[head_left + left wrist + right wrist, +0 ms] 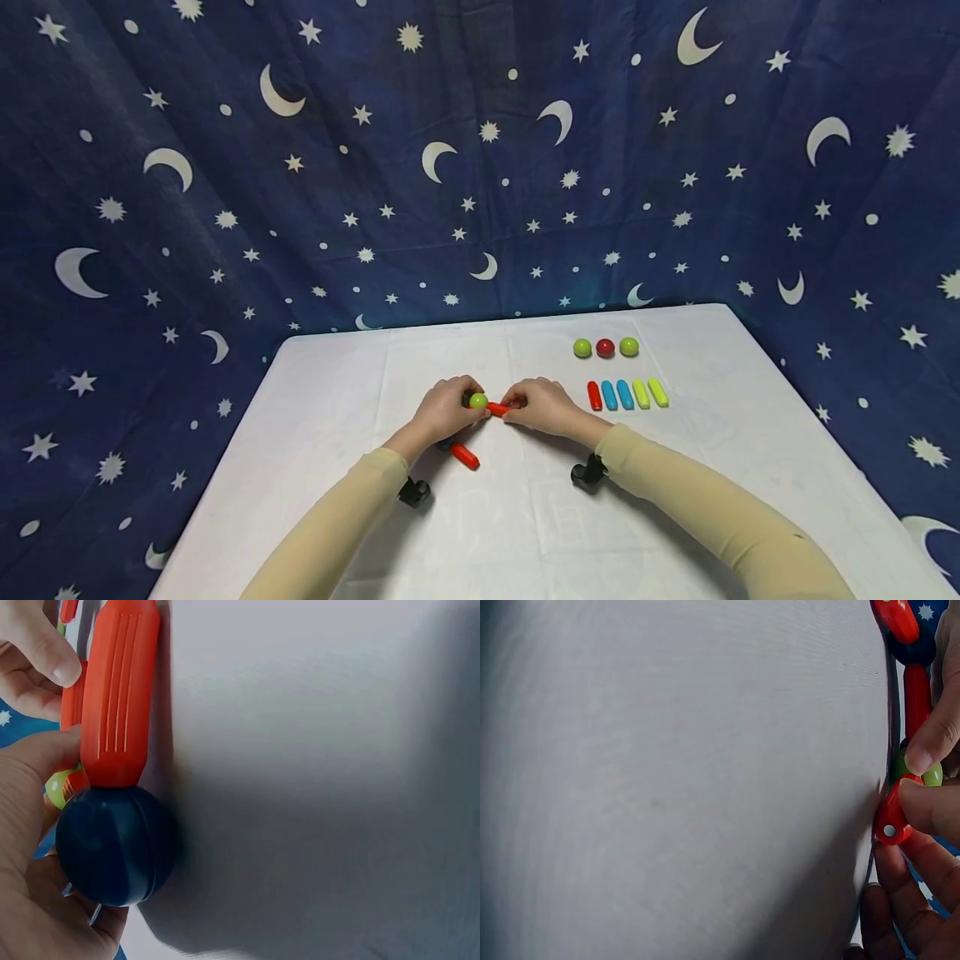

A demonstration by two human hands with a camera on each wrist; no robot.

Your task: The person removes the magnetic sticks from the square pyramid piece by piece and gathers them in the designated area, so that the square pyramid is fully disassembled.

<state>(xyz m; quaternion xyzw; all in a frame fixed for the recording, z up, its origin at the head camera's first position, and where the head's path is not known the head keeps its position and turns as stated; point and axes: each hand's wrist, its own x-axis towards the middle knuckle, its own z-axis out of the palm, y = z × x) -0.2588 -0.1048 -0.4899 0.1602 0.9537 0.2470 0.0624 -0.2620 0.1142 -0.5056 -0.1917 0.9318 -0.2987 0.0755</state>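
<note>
My left hand (444,407) holds a light green ball (478,401) between thumb and fingers. From the right, my right hand (549,407) pinches a short red rod (498,410) whose end meets that ball. In the right wrist view its near end shows a silvery round tip. A second red rod (916,697) runs from the green ball to a dark blue ball (112,847), partly hidden under the left hand in the head view. Another red rod (465,456) sticks out of the blue ball toward the table's front.
At the back right of the white table (675,500), two green balls and a red ball (605,348) form a row. Before them lie a red rod (595,396), two blue rods (610,396) and two yellow rods (641,394). A dark starry curtain (480,167) surrounds the table.
</note>
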